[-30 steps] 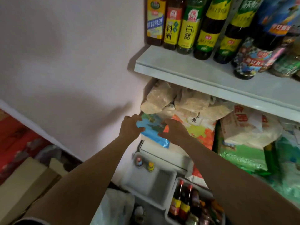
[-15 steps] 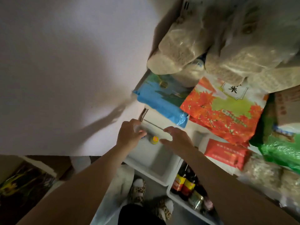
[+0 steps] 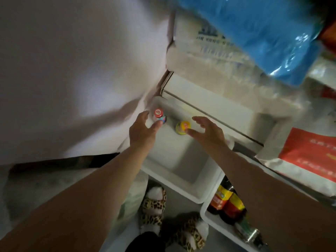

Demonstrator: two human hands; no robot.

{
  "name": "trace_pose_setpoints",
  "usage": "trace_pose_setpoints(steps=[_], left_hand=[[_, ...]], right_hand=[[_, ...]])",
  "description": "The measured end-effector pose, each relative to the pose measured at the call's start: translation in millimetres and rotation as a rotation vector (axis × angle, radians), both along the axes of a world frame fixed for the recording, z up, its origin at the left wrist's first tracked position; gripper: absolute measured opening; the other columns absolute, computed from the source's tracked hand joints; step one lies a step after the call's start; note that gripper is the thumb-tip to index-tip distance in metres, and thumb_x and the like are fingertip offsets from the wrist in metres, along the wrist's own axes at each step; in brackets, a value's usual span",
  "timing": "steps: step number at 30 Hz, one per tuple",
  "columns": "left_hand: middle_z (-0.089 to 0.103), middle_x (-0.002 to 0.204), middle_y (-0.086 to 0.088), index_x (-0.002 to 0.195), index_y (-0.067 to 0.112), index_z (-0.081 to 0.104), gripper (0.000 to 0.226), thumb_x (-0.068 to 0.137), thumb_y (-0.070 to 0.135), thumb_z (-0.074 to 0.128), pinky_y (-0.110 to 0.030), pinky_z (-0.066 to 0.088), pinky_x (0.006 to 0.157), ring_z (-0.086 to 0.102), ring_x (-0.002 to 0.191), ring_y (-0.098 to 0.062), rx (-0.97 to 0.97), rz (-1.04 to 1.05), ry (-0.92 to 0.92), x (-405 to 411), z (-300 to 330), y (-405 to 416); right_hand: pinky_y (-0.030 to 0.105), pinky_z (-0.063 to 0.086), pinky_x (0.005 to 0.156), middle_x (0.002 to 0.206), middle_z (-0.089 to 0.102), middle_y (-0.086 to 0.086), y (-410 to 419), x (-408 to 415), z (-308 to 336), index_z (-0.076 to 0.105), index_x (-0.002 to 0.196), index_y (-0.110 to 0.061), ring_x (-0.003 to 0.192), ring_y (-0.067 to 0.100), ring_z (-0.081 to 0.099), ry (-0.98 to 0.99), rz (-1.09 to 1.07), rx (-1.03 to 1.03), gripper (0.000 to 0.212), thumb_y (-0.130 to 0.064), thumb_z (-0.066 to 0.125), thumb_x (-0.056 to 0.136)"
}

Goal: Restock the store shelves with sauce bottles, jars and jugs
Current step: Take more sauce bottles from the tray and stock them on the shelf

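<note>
Two small jars stand at the back of a white bin (image 3: 174, 171) on a low shelf. One has a red lid (image 3: 158, 113), the other a yellow lid (image 3: 183, 126). My left hand (image 3: 143, 131) reaches in with fingers spread around the red-lidded jar, thumb and forefinger on either side of it, not closed on it. My right hand (image 3: 207, 131) is spread just right of the yellow-lidded jar, its thumb tip touching or nearly touching the jar. Neither hand holds anything.
A second white bin (image 3: 214, 224) at lower right holds dark sauce bottles (image 3: 227, 202). Above lie a blue bag (image 3: 263, 33), white sacks and a red-and-white bag (image 3: 305, 157). A white wall is at left. Leopard-print slippers (image 3: 154, 206) show on the floor.
The view has dropped from the upper shelves to the low bin. Both hands have gone down from the bags into the bin and now flank the two jars.
</note>
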State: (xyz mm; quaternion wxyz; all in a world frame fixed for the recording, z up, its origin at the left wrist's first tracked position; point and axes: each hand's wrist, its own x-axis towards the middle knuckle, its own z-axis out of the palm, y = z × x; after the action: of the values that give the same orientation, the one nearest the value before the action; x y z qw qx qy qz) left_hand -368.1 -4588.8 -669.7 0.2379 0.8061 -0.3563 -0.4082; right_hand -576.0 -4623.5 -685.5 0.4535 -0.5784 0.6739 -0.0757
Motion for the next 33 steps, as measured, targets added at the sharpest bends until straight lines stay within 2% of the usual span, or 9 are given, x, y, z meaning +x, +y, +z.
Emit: trace_pose_setpoints(steps=[6,12,17,20,23,27,29,31,33], left_hand=[[0.055,0.139,0.007,0.144,0.026,0.047,0.063,0.087,0.039,0.072,-0.027,0.037,0.108,0.050,0.126,-0.009,-0.066,0.106,0.066,-7,-83,-17],[0.060,0.099,0.026,0.120,0.030,0.061,0.034,0.087,0.028,0.072,-0.006,0.037,0.079,0.054,0.094,0.009,-0.154,0.107,0.082,-9,-114,-30],[0.062,0.106,0.018,0.124,0.027,0.062,0.034,0.091,0.024,0.069,0.003,0.038,0.078,0.058,0.103,-0.005,-0.175,0.074,0.071,-5,-117,-35],[0.061,0.097,0.028,0.120,0.027,0.064,0.029,0.091,0.025,0.068,0.001,0.039,0.078,0.058,0.097,-0.002,-0.196,0.030,0.042,-1,-114,-32],[0.061,0.095,0.027,0.114,0.026,0.064,0.024,0.091,0.021,0.069,-0.004,0.040,0.077,0.058,0.092,-0.003,-0.202,0.015,0.047,3,-102,-27],[0.064,0.094,0.017,0.109,0.023,0.062,0.020,0.092,0.017,0.068,-0.004,0.041,0.074,0.060,0.086,0.007,-0.190,-0.006,0.138,-1,-62,-16],[0.064,0.092,0.016,0.108,0.021,0.063,0.018,0.092,0.014,0.067,0.000,0.040,0.069,0.059,0.083,0.015,-0.191,-0.033,0.150,-5,-34,-8],[0.065,0.092,0.013,0.109,0.017,0.064,0.018,0.092,0.014,0.068,-0.001,0.041,0.068,0.060,0.082,0.012,-0.177,-0.047,0.164,-9,0,0],[0.065,0.091,0.013,0.108,0.017,0.065,0.017,0.091,0.014,0.068,-0.001,0.041,0.068,0.060,0.082,0.010,-0.178,-0.046,0.186,-13,38,7]], right_hand=[[0.034,0.042,0.104,0.109,0.061,-0.030,4,1,-79,0.058,0.126,-0.050,0.123,0.009,0.053,-0.105,-0.046,-0.014,0.056,-0.050,0.080,0.074],[0.027,0.048,0.096,0.121,0.065,-0.024,0,2,-107,0.057,0.121,-0.060,0.118,0.002,0.055,-0.208,-0.078,-0.049,0.056,-0.065,0.069,0.066],[0.035,0.047,0.102,0.124,0.064,-0.026,-3,8,-113,0.061,0.127,-0.049,0.125,0.006,0.053,-0.244,-0.050,-0.080,0.052,-0.045,0.079,0.079],[0.042,0.041,0.110,0.133,0.062,-0.015,-5,10,-112,0.064,0.130,-0.035,0.130,0.011,0.051,-0.239,-0.043,-0.095,0.052,-0.035,0.081,0.081],[0.029,0.041,0.107,0.132,0.064,-0.011,-6,9,-103,0.062,0.134,-0.030,0.121,0.006,0.054,-0.246,-0.089,-0.055,0.055,-0.031,0.080,0.082],[-0.001,0.037,0.075,0.092,0.068,-0.032,2,2,-73,0.067,0.113,-0.050,0.088,-0.012,0.056,-0.245,-0.138,-0.021,0.036,-0.034,0.079,0.083],[0.007,0.045,0.078,0.086,0.069,-0.032,11,-3,-49,0.064,0.094,-0.063,0.088,-0.007,0.061,-0.268,-0.158,-0.006,0.035,-0.033,0.079,0.083],[0.030,0.053,0.090,0.096,0.073,-0.018,21,-9,-20,0.065,0.091,-0.060,0.099,0.008,0.066,-0.284,-0.178,0.021,0.032,-0.032,0.079,0.083],[0.037,0.053,0.092,0.099,0.075,-0.014,29,-17,15,0.068,0.091,-0.056,0.103,0.011,0.067,-0.311,-0.217,0.039,0.028,-0.032,0.079,0.083]])
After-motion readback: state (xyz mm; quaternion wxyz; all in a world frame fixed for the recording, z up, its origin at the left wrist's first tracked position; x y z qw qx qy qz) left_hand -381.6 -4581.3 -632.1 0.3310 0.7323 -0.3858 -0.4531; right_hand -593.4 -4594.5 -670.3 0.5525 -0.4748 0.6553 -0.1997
